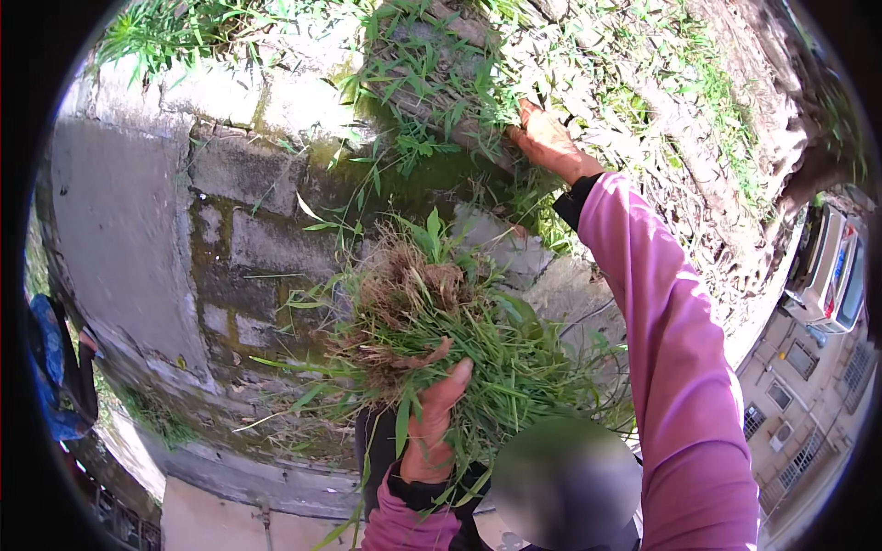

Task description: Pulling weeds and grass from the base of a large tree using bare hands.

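Observation:
A large bunch of pulled grass [510, 372], with tangled brown roots [413, 282] towards its upper left, is clasped in my left hand [437, 427] at the lower middle. Farther up, my right hand [551, 143] reaches to the weeds [493, 103] growing at the top of the stone-block wall. Its fingertips are among the stems and leaves, partly hidden, and whether they grip any is unclear. Both of my arms wear pink sleeves with black cuffs.
Mossy stone blocks [269, 241] and a smooth grey slab [124, 227] lie at the left. Tree roots [696, 158] spread over the ground at the right. Another person in blue patterned clothing [52, 365] is at the far left edge. A vehicle [830, 268] stands near a building at right.

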Demonstrator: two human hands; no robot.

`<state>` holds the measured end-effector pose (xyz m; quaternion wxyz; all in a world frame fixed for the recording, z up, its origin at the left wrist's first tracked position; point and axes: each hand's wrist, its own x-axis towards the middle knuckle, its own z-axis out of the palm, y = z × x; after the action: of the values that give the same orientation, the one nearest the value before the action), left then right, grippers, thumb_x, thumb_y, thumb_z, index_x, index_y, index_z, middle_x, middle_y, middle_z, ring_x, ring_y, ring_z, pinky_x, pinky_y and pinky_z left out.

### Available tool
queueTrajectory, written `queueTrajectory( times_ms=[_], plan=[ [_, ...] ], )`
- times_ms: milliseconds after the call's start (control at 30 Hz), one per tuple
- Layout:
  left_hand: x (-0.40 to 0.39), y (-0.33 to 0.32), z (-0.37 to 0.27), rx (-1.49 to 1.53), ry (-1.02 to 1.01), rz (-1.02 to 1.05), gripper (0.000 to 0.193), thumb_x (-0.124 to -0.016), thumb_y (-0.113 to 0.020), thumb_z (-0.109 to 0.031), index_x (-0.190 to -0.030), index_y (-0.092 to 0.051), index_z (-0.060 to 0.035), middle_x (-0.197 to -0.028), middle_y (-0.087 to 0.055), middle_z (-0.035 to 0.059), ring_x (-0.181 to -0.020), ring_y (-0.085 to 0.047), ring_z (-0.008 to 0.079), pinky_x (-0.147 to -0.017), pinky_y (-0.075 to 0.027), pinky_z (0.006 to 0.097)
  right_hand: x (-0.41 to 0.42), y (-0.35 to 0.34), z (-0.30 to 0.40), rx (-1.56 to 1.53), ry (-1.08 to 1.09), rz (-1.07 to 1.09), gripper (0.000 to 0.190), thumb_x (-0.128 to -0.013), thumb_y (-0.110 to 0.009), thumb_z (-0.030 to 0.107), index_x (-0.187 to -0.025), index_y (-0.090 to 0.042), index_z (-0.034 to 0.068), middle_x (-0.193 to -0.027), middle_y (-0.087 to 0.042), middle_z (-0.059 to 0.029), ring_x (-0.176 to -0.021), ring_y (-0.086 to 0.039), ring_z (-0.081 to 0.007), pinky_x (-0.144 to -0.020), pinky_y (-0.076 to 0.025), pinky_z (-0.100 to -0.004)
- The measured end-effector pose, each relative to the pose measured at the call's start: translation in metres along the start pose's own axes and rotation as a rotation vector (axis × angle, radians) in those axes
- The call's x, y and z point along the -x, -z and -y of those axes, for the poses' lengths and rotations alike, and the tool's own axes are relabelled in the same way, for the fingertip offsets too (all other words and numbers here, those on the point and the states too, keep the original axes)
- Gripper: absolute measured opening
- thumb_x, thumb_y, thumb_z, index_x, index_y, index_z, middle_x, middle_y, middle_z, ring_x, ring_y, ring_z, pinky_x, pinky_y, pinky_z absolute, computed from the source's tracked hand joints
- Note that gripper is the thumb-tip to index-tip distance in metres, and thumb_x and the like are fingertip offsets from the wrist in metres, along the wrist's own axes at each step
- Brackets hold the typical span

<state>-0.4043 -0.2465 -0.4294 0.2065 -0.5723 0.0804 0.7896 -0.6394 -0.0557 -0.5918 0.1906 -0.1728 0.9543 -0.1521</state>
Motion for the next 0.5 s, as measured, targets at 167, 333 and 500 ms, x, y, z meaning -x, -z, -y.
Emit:
queueTrajectory(
  times_ms=[167,333,500],
  plan=[
    [-0.001,0.005,0.003,0.014,0.015,0.003,0.040,-0.070,-0.056,-0.002,-0.107,-0.042,-0.0059,-0.098,-0.051,0.0114,-0.085,-0.053,0.0199,-0.072,-0.046,0.0321,-0.008,-0.001,0.002,0.038,-0.022,0.149,0.026,-0.076,-0.050,0.026,-0.085,-0.048,0.002,-0.075,-0.052,-0.0184,-0.075,-0.050,-0.0330,-0.066,-0.038,-0.0398],
    [-0.014,0.019,0.015,-0.118,0.000,-0.034,0.041,-0.071,-0.057,-0.002,-0.108,-0.042,-0.0062,-0.096,-0.053,0.0097,-0.082,-0.054,0.0180,-0.071,-0.046,0.0297,-0.006,-0.003,0.009,0.141,0.317,-0.022,0.024,-0.075,-0.050,0.024,-0.081,-0.048,0.001,-0.062,-0.050,-0.0174,-0.063,-0.048,-0.0350,-0.055,-0.039,-0.0394],
    [-0.019,0.021,0.026,-0.162,-0.011,-0.041,0.041,-0.070,-0.058,-0.002,-0.108,-0.043,-0.0064,-0.095,-0.053,0.0099,-0.081,-0.054,0.0176,-0.069,-0.047,0.0300,0.059,-0.008,0.021,-0.218,0.404,-0.026,0.020,-0.072,-0.050,0.024,-0.073,-0.043,0.005,-0.065,-0.051,-0.0157,-0.066,-0.050,-0.0357,-0.054,-0.039,-0.0417]
  ],
)
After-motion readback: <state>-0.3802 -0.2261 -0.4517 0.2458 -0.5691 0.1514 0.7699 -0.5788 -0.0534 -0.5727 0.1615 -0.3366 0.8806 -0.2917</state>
